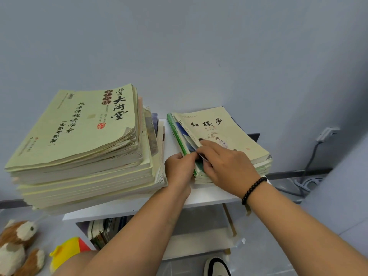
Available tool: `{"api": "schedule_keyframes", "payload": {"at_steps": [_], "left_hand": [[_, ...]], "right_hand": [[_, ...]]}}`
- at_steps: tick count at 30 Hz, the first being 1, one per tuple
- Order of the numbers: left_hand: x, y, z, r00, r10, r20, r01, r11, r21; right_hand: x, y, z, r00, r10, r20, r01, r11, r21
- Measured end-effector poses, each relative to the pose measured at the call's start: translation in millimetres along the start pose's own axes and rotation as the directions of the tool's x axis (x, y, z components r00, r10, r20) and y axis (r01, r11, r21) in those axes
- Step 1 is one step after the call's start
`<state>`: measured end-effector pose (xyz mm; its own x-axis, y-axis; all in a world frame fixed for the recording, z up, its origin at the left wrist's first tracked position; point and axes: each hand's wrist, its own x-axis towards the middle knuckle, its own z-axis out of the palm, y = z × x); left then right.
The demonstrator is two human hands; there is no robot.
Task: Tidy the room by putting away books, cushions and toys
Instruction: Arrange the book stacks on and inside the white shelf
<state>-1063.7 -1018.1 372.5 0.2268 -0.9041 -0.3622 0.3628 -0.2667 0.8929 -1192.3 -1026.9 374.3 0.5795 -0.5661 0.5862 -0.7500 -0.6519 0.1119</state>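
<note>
On the white shelf top [209,196], the tall left pile of pale green paperback workbooks [79,140] looks settled; book-stacking seems the step in hand. The shorter right stack of cream and green books [225,134] is being squared: the right hand [225,166] lies over its near corner, pinching a slim blue-green book [189,144], and the left hand [179,168] grips the same edge. Next, that book needs pushing flush.

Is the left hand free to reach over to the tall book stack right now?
Probably not yet: the left hand pinches the near edge of the small pile together with the right hand. The tall stack lies right beside it, nothing between.
</note>
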Motion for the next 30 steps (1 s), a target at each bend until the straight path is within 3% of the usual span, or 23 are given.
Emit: {"api": "schedule_keyframes", "payload": {"at_steps": [6,14,24,30], "left_hand": [[3.6,2.1,7.3,0.987,-0.035,0.156,0.027,0.998,0.051],[-51.0,-20.2,-13.8,0.988,-0.036,0.149,0.005,0.98,0.199],[-115.9,-30.6,-71.1,0.969,-0.096,0.226,0.065,0.988,0.142],[-145.0,-49.2,-101.6,0.951,-0.163,0.264,0.153,0.987,0.058]], "right_hand": [[-1.5,12.8,-17.6,0.991,0.124,0.039,-0.126,0.991,0.044],[15.8,21.8,-28.7,0.964,0.225,0.139,-0.242,0.963,0.119],[10.1,8.0,-28.6,0.937,0.253,0.24,-0.284,0.953,0.104],[11.3,-0.7,-24.1,0.897,0.292,0.332,-0.288,0.956,-0.062]]}}
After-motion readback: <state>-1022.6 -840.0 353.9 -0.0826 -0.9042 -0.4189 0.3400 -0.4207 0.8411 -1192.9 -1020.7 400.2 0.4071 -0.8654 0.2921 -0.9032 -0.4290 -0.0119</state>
